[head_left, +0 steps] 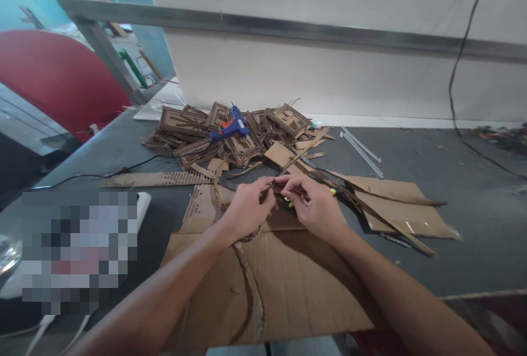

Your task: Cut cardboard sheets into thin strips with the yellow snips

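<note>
Head view: pinching a small dark piece (263,196) in closed fingers of the left hand (250,209), probably for steadiness, beside the bent-fingered right hand (312,205), with unclear hold.

Both bare arms stretch forward, the left arm (164,284) slanting from near left, the right arm (391,284) from near right, and they converge mid-scene! Left hand (251,208) curled, fingers drawn to a pinch; right hand (310,199) bent inward, fingers pinched too. Fingertips sit close together, knuckles up.
</note>
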### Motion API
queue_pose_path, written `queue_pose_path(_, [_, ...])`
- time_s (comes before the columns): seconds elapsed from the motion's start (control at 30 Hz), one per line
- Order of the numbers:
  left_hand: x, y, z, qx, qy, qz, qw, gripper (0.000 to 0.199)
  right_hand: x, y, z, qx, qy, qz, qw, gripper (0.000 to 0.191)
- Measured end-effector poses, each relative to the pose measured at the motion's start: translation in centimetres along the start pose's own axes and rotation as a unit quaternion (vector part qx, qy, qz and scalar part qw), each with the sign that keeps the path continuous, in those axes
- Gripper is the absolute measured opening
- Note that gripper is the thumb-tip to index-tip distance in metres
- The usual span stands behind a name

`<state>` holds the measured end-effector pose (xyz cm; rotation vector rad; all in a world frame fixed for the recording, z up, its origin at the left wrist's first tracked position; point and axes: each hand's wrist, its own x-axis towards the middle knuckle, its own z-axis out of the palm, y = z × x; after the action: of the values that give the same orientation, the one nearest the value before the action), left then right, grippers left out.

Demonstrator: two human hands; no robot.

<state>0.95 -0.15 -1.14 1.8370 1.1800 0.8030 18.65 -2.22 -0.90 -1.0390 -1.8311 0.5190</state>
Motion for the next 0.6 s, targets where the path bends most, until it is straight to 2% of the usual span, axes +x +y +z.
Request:
queue_pose_path(0.13, [0.03,-0.41,0.12,-0.002,0.022,0.026,0.999,0.036,0.15,-0.05,0.04,-0.011,0.032,-0.021,0.999,0.010])
queue_pose_path(0.23, [-0.05,-0.34,0.13,0.000,0.018,0.039,0.999,0.035,0.23,-0.09,0.00,-0.025,0.037,-0.039,0.998,0.010])
queue_pose_path(0.33, [-0.10,-0.20,0.15,-0.041,-0.002,0.022,0.999,0.038,0.18,-0.03,-0.03,-0.027,0.030,-0.021,0.999,0.011])
queue_pose_path(0.43, [-0.04,-0.15,0.24,-0.081,0.002,0.004,0.997,0.037,0.08,0.00,-0.07,-0.021,0.014,0.000,1.000,0.011])
queue_pose_path(0.6, [0.17,-0.33,0.44,-0.090,0.010,-0.029,0.996,0.041,0.03,0.04,0.00,-0.018,0.002,0.012,1.000,0.010])
